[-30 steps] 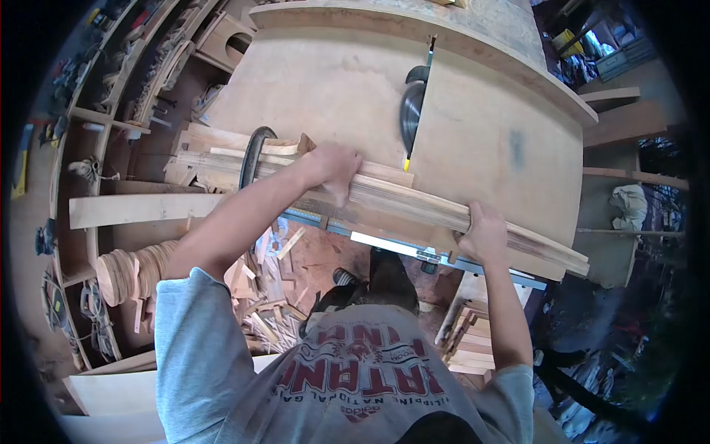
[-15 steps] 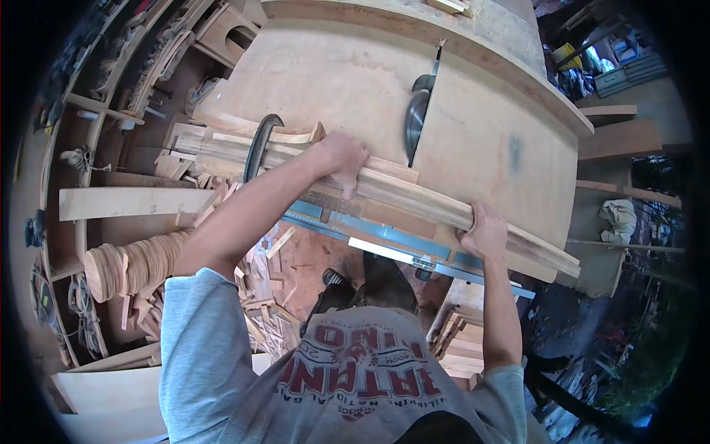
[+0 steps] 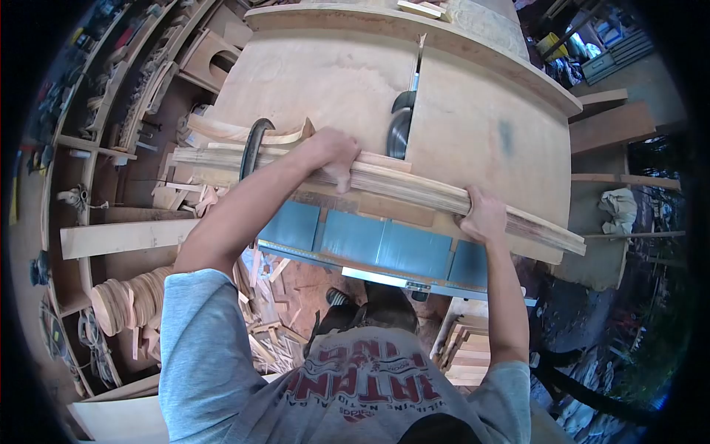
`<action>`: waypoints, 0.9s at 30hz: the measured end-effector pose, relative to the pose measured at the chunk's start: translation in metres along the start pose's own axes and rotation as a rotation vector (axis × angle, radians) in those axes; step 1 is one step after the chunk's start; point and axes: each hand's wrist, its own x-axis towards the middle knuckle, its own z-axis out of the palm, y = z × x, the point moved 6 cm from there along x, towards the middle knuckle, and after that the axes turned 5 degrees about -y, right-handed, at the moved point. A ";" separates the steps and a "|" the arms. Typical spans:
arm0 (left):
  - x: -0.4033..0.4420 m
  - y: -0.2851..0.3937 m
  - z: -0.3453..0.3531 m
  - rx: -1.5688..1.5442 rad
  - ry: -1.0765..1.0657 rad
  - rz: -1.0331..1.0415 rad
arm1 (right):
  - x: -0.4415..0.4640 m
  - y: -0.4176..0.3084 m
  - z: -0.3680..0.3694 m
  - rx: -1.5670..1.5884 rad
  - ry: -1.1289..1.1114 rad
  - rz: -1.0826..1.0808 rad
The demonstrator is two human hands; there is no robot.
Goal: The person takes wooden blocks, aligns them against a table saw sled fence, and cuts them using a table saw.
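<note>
A plywood sled (image 3: pixel 318 74) lies over the blue saw table (image 3: pixel 351 240), and a round saw blade (image 3: pixel 400 133) stands up through its slot. A long layered wooden bar (image 3: pixel 414 186) crosses the sled's near edge. My left hand (image 3: pixel 336 154) is closed over this bar, left of the blade, with the thumb on the near side. My right hand (image 3: pixel 484 214) grips the same bar farther right. Beside my left hand, a thin wood strip (image 3: pixel 388 161) lies along the bar's far side. A dark curved clamp (image 3: pixel 255 148) sits by a curved wooden piece (image 3: pixel 288 135) at the left.
A raised wooden rail (image 3: pixel 414 29) borders the sled's far side. Shelves with wood pieces (image 3: pixel 140 96) stand at the left, near a stack of rounded wooden pieces (image 3: pixel 129 300). Offcuts (image 3: pixel 270 344) litter the floor, and cut boards (image 3: pixel 466 344) are stacked below the table.
The sled has slid away from me with both hands still on the bar, exposing more blue table. The blade now shows closer to the bar. The view has shifted slightly.
</note>
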 end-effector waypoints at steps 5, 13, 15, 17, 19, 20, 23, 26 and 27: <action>0.012 -0.012 -0.016 -0.012 0.013 -0.009 | 0.021 0.008 -0.002 -0.014 -0.048 0.070; 0.033 -0.029 -0.048 0.011 -0.025 -0.019 | 0.063 0.023 -0.009 -0.033 -0.043 0.067; 0.042 -0.036 -0.056 0.013 -0.026 -0.025 | 0.076 0.028 -0.010 -0.017 -0.084 0.099; 0.051 -0.043 -0.060 0.019 -0.027 -0.029 | 0.083 0.027 -0.016 -0.013 0.056 0.008; 0.056 -0.047 -0.061 -0.020 0.002 -0.004 | 0.071 0.004 -0.035 -0.006 0.278 -0.101; 0.059 -0.049 -0.062 -0.014 0.006 -0.007 | 0.058 -0.025 -0.048 -0.004 0.374 -0.121; 0.060 -0.051 -0.056 0.002 0.000 -0.037 | -0.031 -0.141 0.029 0.602 0.013 -0.394; 0.060 -0.049 -0.057 -0.041 -0.055 -0.046 | -0.141 -0.276 0.187 1.096 -1.013 -0.487; 0.060 -0.049 -0.058 -0.028 -0.051 -0.051 | -0.180 -0.304 0.284 1.094 -0.902 -0.643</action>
